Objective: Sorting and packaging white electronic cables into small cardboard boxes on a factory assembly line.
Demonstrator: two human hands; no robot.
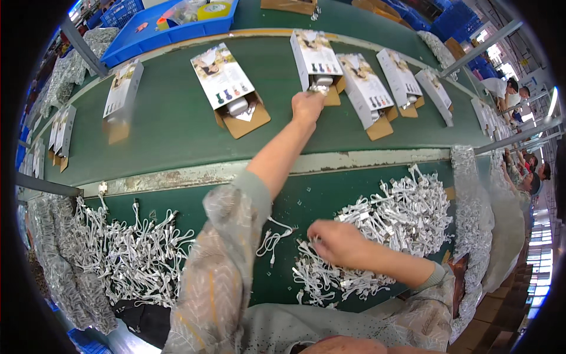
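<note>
My left hand (308, 107) reaches across the green conveyor belt to the open near end of a white printed box (313, 52). Its fingers are closed on a small bundled white cable (319, 89) at the box's mouth, just below a white item inside. My right hand (339, 242), slightly blurred, hovers at the left side of a large heap of white cables (407, 215). Its fingers are curled together, and whatever they may hold is hidden. Between my arms a single white cable (273, 237) lies loose on the green work surface.
More open boxes stand on the belt, including one box (221, 76) to the left and another box (365, 88) to the right. A second cable heap (132, 253) lies at left. Beyond the belt sits a blue tray (165, 32). Bubble wrap (471, 218) covers the right edge.
</note>
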